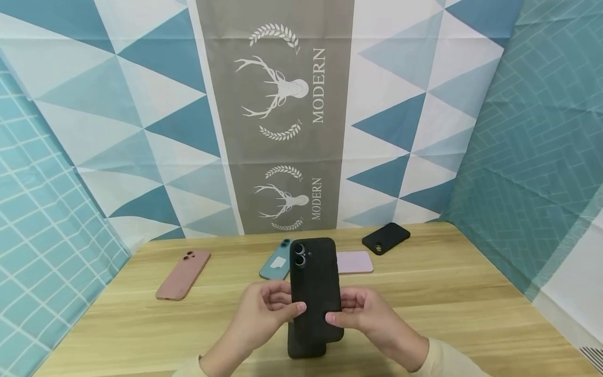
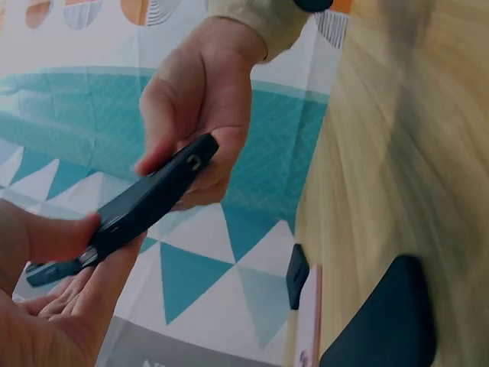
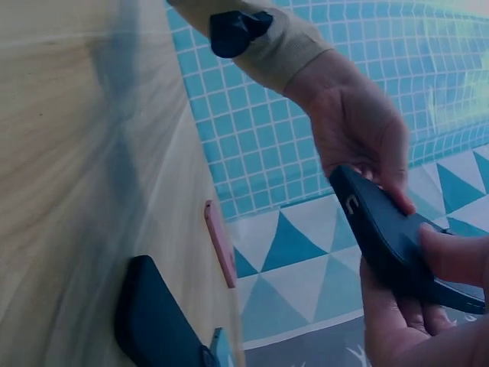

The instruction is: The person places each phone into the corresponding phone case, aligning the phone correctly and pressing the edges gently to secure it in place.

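Desk of pale wood grain point(image 1: 118, 324) lies under everything, and the landmark is a matte black, phone-shaped body with two round lenses point(image 1: 316, 288), lifted between both hands. Well to its left rests a pink, round-cornered slab with dark lenses point(image 1: 183, 275). Beyond the held body and partly covered by it, a teal phone-shaped slab point(image 1: 281, 252) bears a white patch.

Directly left of the held body is the left hand point(image 1: 264, 311): thumb on the lens face, other fingers curled in behind, gripping the left long edge. The relation that any next move seems to turn on is the body's long axis, which runs away from the person, lens end far and leaning slightly left, plain end near. Both wrist views show it raised off the desk; below it a second black, rounded slab point(image 1: 306, 351) lies apart, its near end showing past the plain end.

On the right long edge the right hand point(image 1: 369, 317) pinches likewise, its thumb slightly closer to the plain end. Neither hand is nearer: both touch, their fingers closed to the body's thickness. Whether it is a bare case or a cased phone, I cannot tell. Right of the held body and beyond the hands lies a flat lilac rectangle point(image 1: 355, 263), then, farther right, a black phone case with a lens cutout point(image 1: 387, 238)
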`<state>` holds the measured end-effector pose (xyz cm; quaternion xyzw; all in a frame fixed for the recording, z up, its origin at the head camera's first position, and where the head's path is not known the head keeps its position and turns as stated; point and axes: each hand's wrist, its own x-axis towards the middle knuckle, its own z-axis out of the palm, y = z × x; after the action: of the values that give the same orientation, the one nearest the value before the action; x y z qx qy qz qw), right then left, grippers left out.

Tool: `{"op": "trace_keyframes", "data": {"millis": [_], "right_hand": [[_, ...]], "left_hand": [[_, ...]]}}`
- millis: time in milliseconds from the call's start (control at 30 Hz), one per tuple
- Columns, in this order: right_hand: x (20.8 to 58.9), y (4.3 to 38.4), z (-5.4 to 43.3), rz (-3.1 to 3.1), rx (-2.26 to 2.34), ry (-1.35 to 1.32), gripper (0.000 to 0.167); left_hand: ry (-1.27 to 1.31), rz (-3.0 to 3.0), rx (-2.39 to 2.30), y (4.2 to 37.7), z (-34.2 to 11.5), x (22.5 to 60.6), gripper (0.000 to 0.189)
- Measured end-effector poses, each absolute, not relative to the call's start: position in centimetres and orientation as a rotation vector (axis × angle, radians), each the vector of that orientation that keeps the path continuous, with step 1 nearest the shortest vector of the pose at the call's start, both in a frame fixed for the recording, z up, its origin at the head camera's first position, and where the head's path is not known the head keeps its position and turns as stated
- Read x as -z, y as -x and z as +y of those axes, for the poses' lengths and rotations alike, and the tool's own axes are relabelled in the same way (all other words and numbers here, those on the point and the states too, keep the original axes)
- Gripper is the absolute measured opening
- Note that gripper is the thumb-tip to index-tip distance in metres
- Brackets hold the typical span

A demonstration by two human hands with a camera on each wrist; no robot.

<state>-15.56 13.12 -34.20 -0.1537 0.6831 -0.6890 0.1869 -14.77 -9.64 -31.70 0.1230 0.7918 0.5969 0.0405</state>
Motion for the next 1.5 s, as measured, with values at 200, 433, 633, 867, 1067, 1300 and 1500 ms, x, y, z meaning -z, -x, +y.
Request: {"op": "trace_keyframes", "data": {"millis": [200, 433, 633, 867, 1067, 1300, 1500], "right_hand": [[33.2, 16.0, 13.3, 1.965, 1.894, 0.44, 0.049], [32.7, 16.0, 13.7, 2.012, 1.934, 0.43, 0.024], [33.0, 15.7, 13.7, 2.017, 1.939, 0.415, 0.01], [33.1, 15.9, 13.9, 2.01, 1.952, 0.417, 0.015], [32.9, 15.9, 14.0, 1.951, 1.919, 0.516, 0.026], [31.6, 16.1, 13.8, 2.013, 1.943, 0.525, 0.027], [31.8, 15.3, 13.9, 2.159, 1.935, 0.506, 0.025]], "left_hand": [[-0.285, 2.335, -1.952, 14.7, -9.8, 32.0, 0.035], [-0.355, 2.284, -1.898, 14.9, -10.1, 32.7, 0.034], [-0.436, 2.249, -1.862, 15.1, -10.4, 32.9, 0.031], [-0.366, 2.36, -1.989, 15.0, -9.8, 32.6, 0.034], [-0.311, 2.302, -2.109, 14.2, -10.1, 32.2, 0.032], [-0.314, 2.313, -2.136, 13.9, -10.0, 31.6, 0.032], [-0.365, 2.339, -2.009, 13.9, -9.9, 31.9, 0.035]]}}
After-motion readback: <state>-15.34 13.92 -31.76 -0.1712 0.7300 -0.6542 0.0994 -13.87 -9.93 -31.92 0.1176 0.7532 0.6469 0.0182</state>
